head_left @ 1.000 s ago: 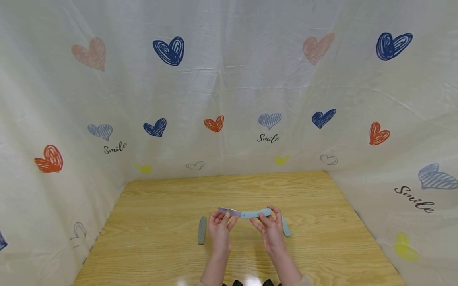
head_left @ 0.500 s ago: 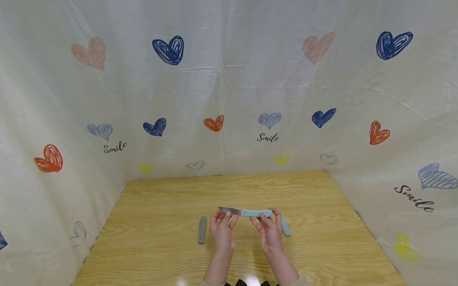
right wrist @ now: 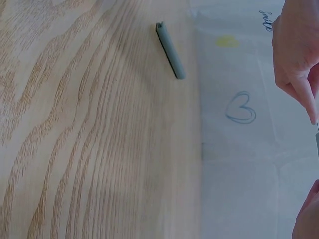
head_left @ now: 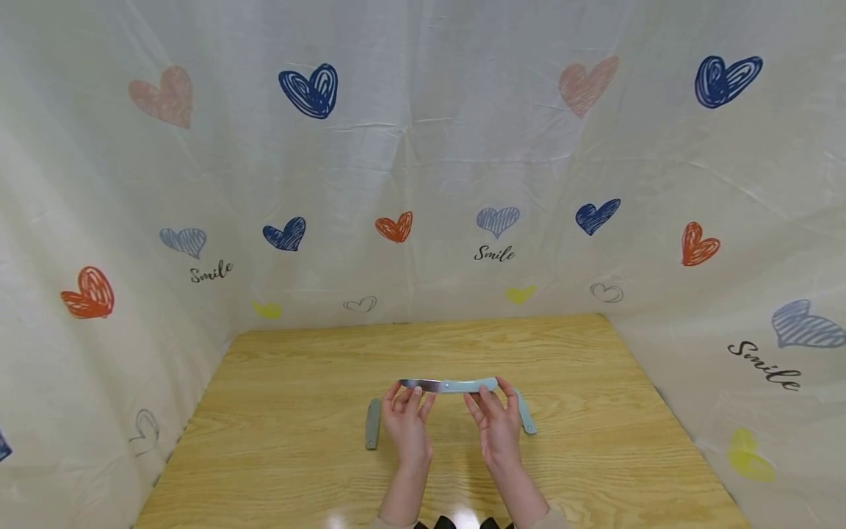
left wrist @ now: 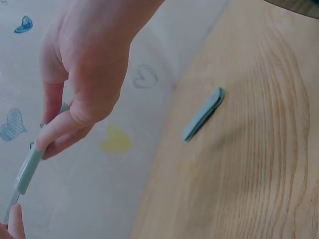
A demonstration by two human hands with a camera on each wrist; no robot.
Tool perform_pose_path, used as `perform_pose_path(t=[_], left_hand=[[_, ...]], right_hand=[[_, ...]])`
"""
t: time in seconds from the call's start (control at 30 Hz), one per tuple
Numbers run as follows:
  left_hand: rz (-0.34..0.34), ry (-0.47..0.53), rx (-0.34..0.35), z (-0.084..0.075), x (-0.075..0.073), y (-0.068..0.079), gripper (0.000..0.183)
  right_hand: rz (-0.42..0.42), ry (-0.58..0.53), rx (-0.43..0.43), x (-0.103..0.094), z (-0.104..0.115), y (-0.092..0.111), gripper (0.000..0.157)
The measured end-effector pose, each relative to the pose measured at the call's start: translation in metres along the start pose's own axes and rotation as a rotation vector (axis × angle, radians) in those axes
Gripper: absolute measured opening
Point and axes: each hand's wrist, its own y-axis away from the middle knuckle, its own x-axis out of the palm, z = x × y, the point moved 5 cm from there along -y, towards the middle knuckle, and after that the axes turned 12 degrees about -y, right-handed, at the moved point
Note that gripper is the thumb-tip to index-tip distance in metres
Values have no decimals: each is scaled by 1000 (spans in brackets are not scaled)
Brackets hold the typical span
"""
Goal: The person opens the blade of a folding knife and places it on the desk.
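A folding knife with a light blue handle and its metal blade out is held level above the table, blade to the left. My left hand pinches the blade between thumb and fingers. My right hand grips the handle near its end. In the left wrist view, the right hand holds the handle, with left fingertips on the blade below. In the right wrist view, the left hand pinches at the right edge, and most of the knife is cut off.
A folded grey-green knife lies on the wooden table left of my left hand. Another light blue folded knife lies just right of my right hand. A curtain printed with hearts borders the table's back and sides.
Both hands have lifted the knife slightly and shifted it a little, levelling it in the view. Their hold on blade and handle is the same. The two knives on the table stay put.
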Motion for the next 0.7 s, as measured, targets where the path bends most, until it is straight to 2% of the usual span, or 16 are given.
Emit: perform_pose_path(t=[0.17, 0.37, 0.5, 0.7], left_hand=[[-14, -26, 16, 2, -2, 0, 37], [5, -83, 18, 9, -7, 0, 41], [35, -129, 2, 15, -10, -2, 49], [94, -194, -17, 27, -15, -9, 61]], right_hand=[[-40, 50, -3, -3, -2, -1, 39], [-77, 145, -4, -11, -5, -4, 41], [-33, 266, -20, -17, -5, -7, 48], [98, 437, 1, -27, -8, -13, 64]])
